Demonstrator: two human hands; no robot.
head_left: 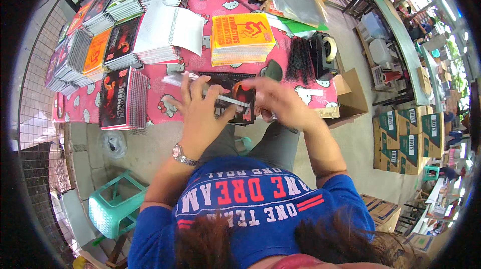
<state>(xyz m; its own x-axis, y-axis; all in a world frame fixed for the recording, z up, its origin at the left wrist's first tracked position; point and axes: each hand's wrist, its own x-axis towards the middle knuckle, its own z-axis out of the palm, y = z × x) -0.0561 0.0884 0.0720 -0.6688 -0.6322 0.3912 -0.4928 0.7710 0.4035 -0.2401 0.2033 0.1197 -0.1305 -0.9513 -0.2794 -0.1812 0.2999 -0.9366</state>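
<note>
A dark-covered notebook (235, 86) with an orange figure lies at the near edge of a pink-clothed table (195, 63). My left hand (198, 106) rests on its left side, fingers spread over a pale spiral binding strip (220, 96) that runs across the cover. My right hand (278, 101) hovers over the notebook's right edge, blurred, fingers bent toward the strip's end. A watch sits on my left wrist.
Stacks of spiral notebooks (100, 43) crowd the table's left. A yellow stack (242, 38) and a white-paged stack (168, 33) lie behind the hands. Black binding coils (300, 58) and a tape dispenser (325, 51) stand right. Green stool (112, 204) lower left; cardboard boxes (411, 139) right.
</note>
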